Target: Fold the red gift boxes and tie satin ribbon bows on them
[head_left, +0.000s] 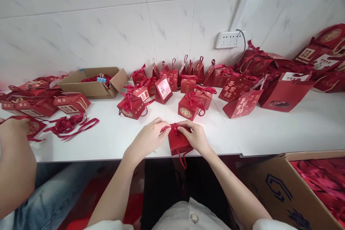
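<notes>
A small red gift box [180, 144] rests at the table's front edge, its twisted red cord handle [183, 160] hanging over the side. On its top is a red ribbon bow [175, 128]. My left hand [153, 134] is closed, pinching one ribbon end between thumb and fingers to the left of the bow. At the bow's right side, my right hand [194, 136] pinches the ribbon, with its thumb and index finger at the knot. Just beyond my hands stands a bow-tied red box [188, 107] with a gold emblem. Another tied box [131, 107] sits to its left.
A co-worker's hand [16, 129] holds a red box at the far left, near loose ribbon [67, 125]. An open cardboard box [88, 91] stands behind. More red boxes line the tiled wall. A carton [269, 183] of ribbon-tied items stands low at right.
</notes>
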Motion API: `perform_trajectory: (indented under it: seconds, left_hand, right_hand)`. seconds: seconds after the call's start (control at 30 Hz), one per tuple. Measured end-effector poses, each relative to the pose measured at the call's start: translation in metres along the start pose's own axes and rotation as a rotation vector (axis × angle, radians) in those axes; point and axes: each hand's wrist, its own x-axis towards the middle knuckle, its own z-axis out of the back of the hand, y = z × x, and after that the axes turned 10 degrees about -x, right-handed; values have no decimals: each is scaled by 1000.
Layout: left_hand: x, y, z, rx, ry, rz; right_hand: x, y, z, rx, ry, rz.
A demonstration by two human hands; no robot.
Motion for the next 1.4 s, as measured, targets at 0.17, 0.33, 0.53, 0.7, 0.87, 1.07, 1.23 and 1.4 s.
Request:
perform_trajectory:
  seconds: [0.17,0.33,0.53,0.7,0.87,1.07,1.23,1.4]
  left_hand:
    - [11,-12,-1,93,51,-80]
    - [25,-7,-6,-55,62,-159]
    - [41,15,-18,-242,-22,-171]
    - [36,31,-30,-244,-75,-160]
    - [19,34,-37,-219,-64,-125]
    - [7,28,-38,-225,-21,-82]
    - [8,22,-41,-295,-70,2]
    - [10,23,-47,-369,-104,76]
  right_hand:
    - [0,0,1,-31,40,31]
    - [2,-3,0,-66,74,57]
    - [2,-1,4,-36,145,106]
    - [1,-2,2,61,74,82]
    - [-2,-5,-2,86,-52,27]
    - [-4,-4,-5,79,-101,-9]
    - [-5,-3,-3,61,-90,-2]
    - [-4,-4,1,67,14,14]
